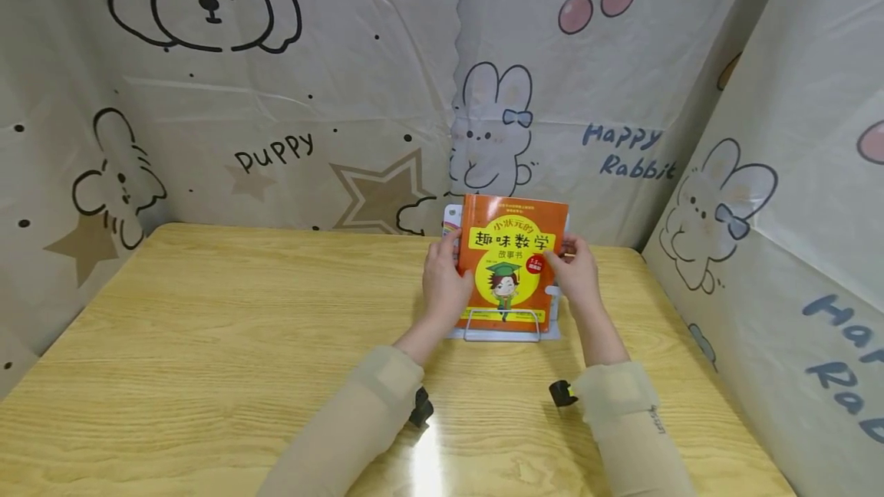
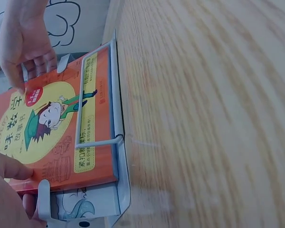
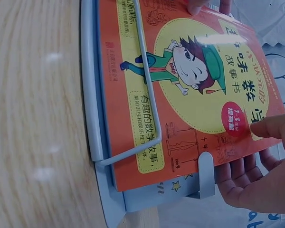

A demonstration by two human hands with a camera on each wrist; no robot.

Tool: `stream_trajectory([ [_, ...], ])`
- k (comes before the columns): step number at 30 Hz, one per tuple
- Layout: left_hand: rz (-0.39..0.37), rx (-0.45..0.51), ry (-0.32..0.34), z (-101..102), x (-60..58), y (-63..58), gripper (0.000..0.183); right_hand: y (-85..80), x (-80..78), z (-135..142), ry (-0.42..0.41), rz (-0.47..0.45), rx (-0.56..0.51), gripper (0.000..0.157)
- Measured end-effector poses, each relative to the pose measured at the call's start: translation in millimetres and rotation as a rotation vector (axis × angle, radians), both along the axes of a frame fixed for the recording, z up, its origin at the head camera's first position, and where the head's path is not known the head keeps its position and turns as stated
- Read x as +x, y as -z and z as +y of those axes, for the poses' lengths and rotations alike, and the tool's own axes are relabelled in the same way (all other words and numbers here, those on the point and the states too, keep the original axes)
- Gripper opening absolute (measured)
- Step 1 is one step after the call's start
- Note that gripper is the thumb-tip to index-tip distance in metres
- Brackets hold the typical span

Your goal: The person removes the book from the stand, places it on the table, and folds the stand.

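Observation:
An orange and yellow book [image 1: 506, 294] stands upright, leaning back on a pale metal book stand [image 3: 90, 95]. In front of its lower cover runs the stand's wire bar [image 2: 80, 114], and small side clips [image 3: 206, 173] reach the cover's edges. My left hand [image 1: 445, 282] holds the book's left edge, thumb on the cover and fingers partly hidden behind. At the right edge my right hand [image 1: 578, 274] pinches the book, its thumb on the cover near the red circle, its other fingers behind. The stand's back plate is mostly hidden by the book.
The stand rests on a wood-grain table [image 1: 242, 343] near its back edge. Behind and to the right hangs a pale printed curtain [image 1: 373, 60] with cartoon animals. A small black device [image 1: 562, 393] is at my right wrist, and another black device [image 1: 420, 407] at my left.

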State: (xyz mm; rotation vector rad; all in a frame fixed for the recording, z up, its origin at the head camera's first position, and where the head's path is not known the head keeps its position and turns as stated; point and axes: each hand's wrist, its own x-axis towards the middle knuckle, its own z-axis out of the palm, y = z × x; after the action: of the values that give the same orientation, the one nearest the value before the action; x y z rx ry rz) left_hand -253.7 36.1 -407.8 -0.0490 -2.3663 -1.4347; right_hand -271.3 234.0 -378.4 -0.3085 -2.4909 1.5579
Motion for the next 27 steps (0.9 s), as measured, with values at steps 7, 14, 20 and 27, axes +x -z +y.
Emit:
stream_trajectory([
  [7, 0.0, -0.008, 0.012, 1, 0.7, 1.3, 0.066, 8.6, 3.9, 6, -0.058, 0.042, 0.098, 0.058],
  [14, -0.013, -0.008, 0.029, 0, 0.8, 1.9, 0.069, 13.6, 6.8, 12, -0.108, 0.075, 0.17, 0.064],
  [20, -0.016, -0.015, 0.053, -3, -0.3, 3.2, 0.071, 12.2, 7.3, 12, -0.103, 0.1, 0.184, 0.065],
  [27, -0.011, 0.007, 0.061, -5, 0.4, -0.2, 0.072, 8.3, 6.0, 10, -0.081, 0.108, 0.169, 0.064],
])
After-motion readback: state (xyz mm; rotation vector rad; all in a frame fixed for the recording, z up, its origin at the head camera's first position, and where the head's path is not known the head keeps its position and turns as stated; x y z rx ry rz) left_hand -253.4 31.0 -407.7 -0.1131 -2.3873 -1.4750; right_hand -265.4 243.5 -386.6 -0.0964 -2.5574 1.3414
